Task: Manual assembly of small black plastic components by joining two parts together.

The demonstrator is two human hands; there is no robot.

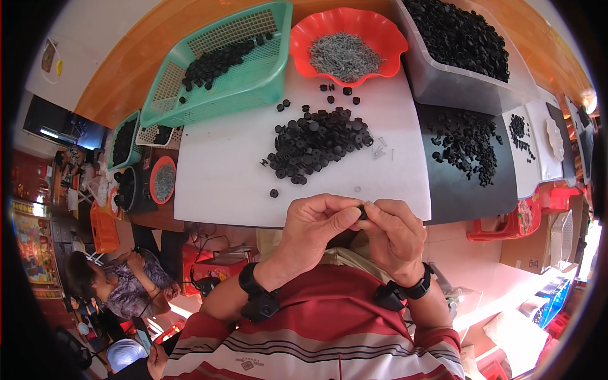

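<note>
Heap of round black plastic caps, wavy-rimmed red plastic bowl beyond left hand, right hand, both pinching small black piece.

Workshop, small, hand assembly; whether in a home or shop, unclear. Evidence: worktop, wooden; red bowl, scalloped, filled with metal screws; green basket of black parts, left of the bowl; translucent tub, heaped with black parts, right of the bowl; loose heap of black parts, on the near side of the bowl; another person, well left of the bowl.
</note>
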